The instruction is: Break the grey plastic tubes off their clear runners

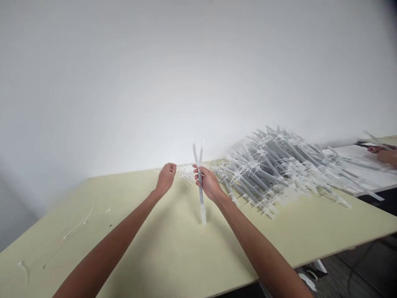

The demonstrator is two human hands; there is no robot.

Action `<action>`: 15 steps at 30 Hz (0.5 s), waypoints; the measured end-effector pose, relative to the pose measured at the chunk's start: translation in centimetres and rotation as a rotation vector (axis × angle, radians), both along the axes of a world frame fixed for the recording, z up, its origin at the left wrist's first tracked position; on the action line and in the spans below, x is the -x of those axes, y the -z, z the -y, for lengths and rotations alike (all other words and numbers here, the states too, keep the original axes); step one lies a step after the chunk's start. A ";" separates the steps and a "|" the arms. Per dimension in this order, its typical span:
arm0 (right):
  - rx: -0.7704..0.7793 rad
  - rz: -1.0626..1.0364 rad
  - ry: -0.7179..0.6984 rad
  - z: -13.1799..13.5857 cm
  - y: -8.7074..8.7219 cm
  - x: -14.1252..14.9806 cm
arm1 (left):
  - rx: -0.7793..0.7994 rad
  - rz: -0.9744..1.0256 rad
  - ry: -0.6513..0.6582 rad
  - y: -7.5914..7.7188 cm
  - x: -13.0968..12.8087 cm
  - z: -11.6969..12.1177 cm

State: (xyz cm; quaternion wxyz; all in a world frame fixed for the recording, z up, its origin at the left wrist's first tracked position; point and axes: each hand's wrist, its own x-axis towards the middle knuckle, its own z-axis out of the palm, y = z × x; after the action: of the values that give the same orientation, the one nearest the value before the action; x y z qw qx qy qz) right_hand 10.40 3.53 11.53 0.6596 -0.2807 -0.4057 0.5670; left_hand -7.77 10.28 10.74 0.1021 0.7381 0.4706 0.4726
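- Right hand (208,183) closing around an upright grey plastic tube (201,194)
- Left hand (166,178) curling beside white plastic ties (187,174), grip unclear
- Tube heap (273,169) sprawling across pale green table (155,248)

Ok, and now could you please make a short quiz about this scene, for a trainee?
1. Short answer: what does the right hand grip?
2. True or false: the large heap of grey plastic tubes lies on the floor.
3. Multiple choice: where is the small bundle of white plastic strips?
A) Between the right hand and the left hand
B) At the far left of the table
C) On the white table at the right

Key:
1. A forked plastic tube
2. False: it lies on the pale green tabletop
3. A
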 end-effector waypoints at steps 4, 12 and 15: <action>0.069 -0.049 -0.008 -1.0 2.7 -0.4 | 0.116 -0.559 0.064 8.7 -0.1 -3.4; 0.044 0.012 -0.106 -0.7 4.5 -0.5 | 0.123 -0.772 -0.028 9.6 -1.9 -7.6; 0.092 -0.011 -0.129 -0.6 4.9 -0.5 | 0.103 -0.752 -0.063 9.4 -2.4 -7.5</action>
State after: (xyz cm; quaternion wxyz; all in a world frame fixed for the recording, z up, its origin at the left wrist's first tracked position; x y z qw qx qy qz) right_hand 10.85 4.13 6.64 0.6103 -0.2810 -0.3928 0.6280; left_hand -5.42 17.81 1.34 -0.0553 0.8391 0.5207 0.1475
